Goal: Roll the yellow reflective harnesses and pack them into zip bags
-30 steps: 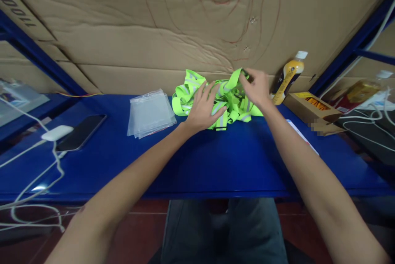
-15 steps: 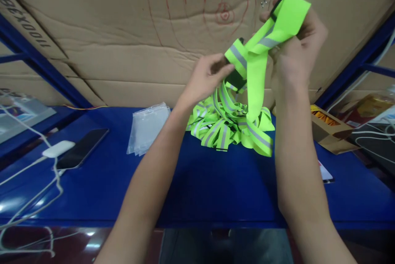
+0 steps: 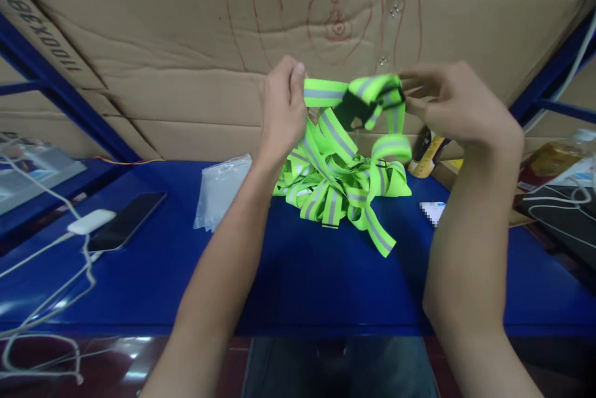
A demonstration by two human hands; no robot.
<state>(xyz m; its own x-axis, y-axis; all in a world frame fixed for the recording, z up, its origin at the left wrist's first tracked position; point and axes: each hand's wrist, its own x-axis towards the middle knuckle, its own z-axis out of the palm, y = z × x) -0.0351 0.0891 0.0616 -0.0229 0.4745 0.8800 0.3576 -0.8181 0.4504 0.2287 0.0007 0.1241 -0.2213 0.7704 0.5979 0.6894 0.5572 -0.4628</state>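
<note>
My left hand (image 3: 284, 103) is closed round a neon yellow-green reflective strap (image 3: 326, 94) with a grey stripe, above the blue table. One length runs straight out from its fist to a black buckle (image 3: 351, 109). At the other end my blurred right hand (image 3: 459, 103) has its fingertips at a folded loop beside a black slider (image 3: 395, 99); the exact grip is partly smeared. Below both hands lies a tangled heap of the same straps (image 3: 321, 196), with one loose end (image 3: 384, 243) pointing toward me.
Clear plastic bags (image 3: 221, 190) lie left of the heap. Farther left are a dark phone (image 3: 130, 221), a white case (image 3: 92, 222) and white cables (image 3: 88, 274). A cardboard wall (image 3: 186, 44) stands behind; a yellow tube-like item (image 3: 426, 156) and bottle (image 3: 565, 153) are at right.
My left hand has moved left and up slightly, and my right hand down and right. The strap now spans between them, lower than before. A strap end has swung out from the heap.
</note>
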